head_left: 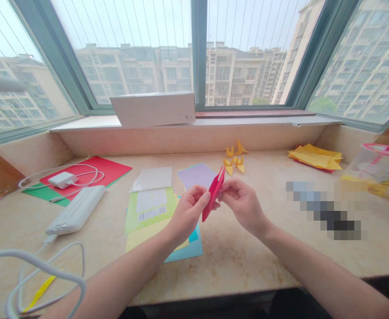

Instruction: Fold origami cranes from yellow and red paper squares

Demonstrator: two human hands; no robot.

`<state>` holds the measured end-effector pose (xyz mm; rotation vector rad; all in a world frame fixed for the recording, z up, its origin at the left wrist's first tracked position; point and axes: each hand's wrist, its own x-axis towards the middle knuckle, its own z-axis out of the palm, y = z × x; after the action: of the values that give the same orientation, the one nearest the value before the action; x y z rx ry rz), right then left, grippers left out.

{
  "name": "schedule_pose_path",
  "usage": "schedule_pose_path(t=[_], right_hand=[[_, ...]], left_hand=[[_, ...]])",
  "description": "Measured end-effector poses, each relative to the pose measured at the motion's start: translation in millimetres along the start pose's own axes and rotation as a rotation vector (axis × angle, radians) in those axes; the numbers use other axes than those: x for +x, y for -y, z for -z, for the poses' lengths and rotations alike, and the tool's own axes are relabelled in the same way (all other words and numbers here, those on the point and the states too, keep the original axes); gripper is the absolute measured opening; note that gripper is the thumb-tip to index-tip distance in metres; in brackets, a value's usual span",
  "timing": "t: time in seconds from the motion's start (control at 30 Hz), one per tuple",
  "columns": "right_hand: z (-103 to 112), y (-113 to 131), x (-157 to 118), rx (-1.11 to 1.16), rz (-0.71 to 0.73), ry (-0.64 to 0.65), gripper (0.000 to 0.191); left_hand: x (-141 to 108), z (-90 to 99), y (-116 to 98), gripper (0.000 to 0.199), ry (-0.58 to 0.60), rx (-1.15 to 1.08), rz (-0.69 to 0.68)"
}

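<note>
Between my hands, above the stone counter, is a folded piece of red paper (211,201), tilted with its pointed end down. My left hand (194,206) is closed on it, thumb on the near face. From the other side, the fingers of my right hand (242,201) pinch its right edge; the exact grip is partly hidden. Just beyond lie several small folded yellow paper figures (234,164). Under my left hand and forearm are coloured paper sheets (186,252) and a green labelled packet (151,206).
A white power bank (77,210) with cables and a charger (62,179) lies at the left by red and green sheets (117,168). Yellow paper (314,156) and a plastic cup (377,164) are at the right. A white box (154,110) stands on the sill.
</note>
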<state>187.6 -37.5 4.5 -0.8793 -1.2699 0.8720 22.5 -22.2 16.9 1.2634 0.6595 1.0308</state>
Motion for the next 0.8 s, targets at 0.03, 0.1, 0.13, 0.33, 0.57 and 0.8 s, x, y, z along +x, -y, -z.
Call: schedule_pose_path(t=[0.03, 0.1, 0.13, 0.33, 0.57, 0.8], right_hand=[[0.6, -0.6, -0.7, -0.04, 0.006, -0.006, 0.017], [1.9, -0.5, -1.8, -0.116, 0.033, -0.004, 0.013], [2.5, 0.1, -2.3, -0.147, 0.052, 0.004, 0.012], [1.1, 5.0, -5.1, -0.226, 0.095, 0.086, 0.026], [-5.0, -1.6, -9.2, -0.355, 0.113, 0.122, 0.038], [-2.5, -3.8, -7.2, -0.369, 0.198, 0.049, 0.031]], left_hand=[[-0.9, -0.9, -0.7, 0.033, -0.001, 0.034, 0.002], [-2.0, -1.9, -1.5, 0.033, -0.012, 0.091, -0.012], [-2.0, -1.8, -1.5, 0.032, -0.02, 0.119, -0.028], [1.5, 4.1, 2.0, 0.027, -0.07, 0.236, -0.105], [1.7, 3.4, 1.3, 0.024, -0.079, 0.319, -0.133], [1.7, 1.8, 3.8, 0.023, -0.086, 0.242, -0.178]])
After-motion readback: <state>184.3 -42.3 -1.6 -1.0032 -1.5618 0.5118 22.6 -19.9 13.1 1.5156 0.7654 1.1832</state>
